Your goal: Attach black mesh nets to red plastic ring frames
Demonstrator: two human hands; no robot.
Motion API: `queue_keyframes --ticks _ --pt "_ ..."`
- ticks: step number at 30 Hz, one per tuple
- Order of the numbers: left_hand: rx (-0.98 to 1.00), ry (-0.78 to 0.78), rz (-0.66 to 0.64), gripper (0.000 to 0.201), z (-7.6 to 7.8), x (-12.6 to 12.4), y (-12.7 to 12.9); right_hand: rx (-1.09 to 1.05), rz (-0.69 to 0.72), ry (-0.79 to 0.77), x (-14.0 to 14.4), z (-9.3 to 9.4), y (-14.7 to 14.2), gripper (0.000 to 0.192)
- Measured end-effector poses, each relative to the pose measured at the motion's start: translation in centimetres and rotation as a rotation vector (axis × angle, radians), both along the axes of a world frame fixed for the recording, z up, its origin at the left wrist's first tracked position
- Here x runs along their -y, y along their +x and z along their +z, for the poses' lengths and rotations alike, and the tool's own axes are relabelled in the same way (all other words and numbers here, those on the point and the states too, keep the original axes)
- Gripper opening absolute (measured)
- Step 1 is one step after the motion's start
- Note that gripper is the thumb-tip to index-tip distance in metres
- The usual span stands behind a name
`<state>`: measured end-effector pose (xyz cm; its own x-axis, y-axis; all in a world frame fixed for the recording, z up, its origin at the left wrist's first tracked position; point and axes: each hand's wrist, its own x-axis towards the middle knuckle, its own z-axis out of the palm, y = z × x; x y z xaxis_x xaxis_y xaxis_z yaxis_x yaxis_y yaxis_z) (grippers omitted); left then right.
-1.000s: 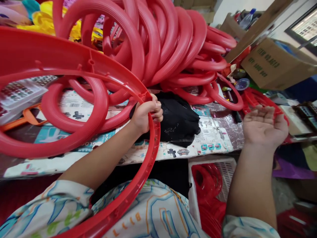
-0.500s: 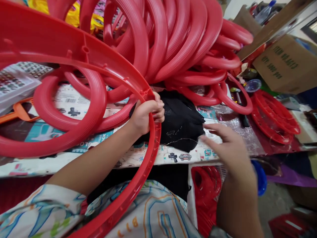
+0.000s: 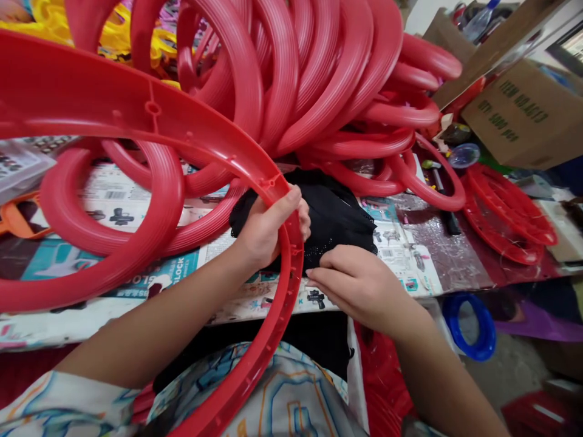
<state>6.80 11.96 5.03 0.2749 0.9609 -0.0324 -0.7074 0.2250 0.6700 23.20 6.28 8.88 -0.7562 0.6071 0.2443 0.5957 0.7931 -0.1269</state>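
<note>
My left hand [image 3: 277, 227] is wrapped round the rim of a large red plastic ring [image 3: 191, 124]. The ring is an open channel with small pegs and round bosses on its inner face, and it reaches from the upper left down across my lap. My right hand [image 3: 359, 285] is closed, thumb and fingers pinched together just right of the ring's rim. Whatever it pinches is too small or hidden to make out. Behind both hands a bunched black mesh fabric [image 3: 337, 209] lies on the table, partly covered by them.
Several thick ribbed red rings [image 3: 337, 97] are heaped at the back, and another ring [image 3: 168, 200] lies left. Thin red rings [image 3: 505, 212] and a cardboard box [image 3: 523, 115] are at right. A blue ring [image 3: 489, 340] is below the table edge [image 3: 255, 312].
My right hand has moved left from the fabric's right edge to beside the ring, and its fingers have closed. My left hand keeps its hold; the view has shifted slightly.
</note>
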Motion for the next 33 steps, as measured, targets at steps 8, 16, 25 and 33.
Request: queue_keyframes --ticks 8,16,25,33 --pt "-0.153 -0.107 -0.15 0.054 -0.5 1.5 0.9 -0.006 0.071 -0.03 -1.0 0.5 -0.5 0.022" --pt "-0.105 -0.135 -0.225 0.028 -0.4 1.9 0.6 -0.241 -0.007 -0.197 -1.8 -0.9 0.4 0.016" --pt "-0.074 0.004 -0.407 0.055 0.1 1.8 -0.2 -0.394 -0.034 -0.246 -3.7 -0.5 1.0 0.013" --pt "-0.141 0.174 -0.432 0.06 0.2 -0.4 -2.5 -0.326 0.058 -0.347 -8.1 2.1 -1.2 0.009"
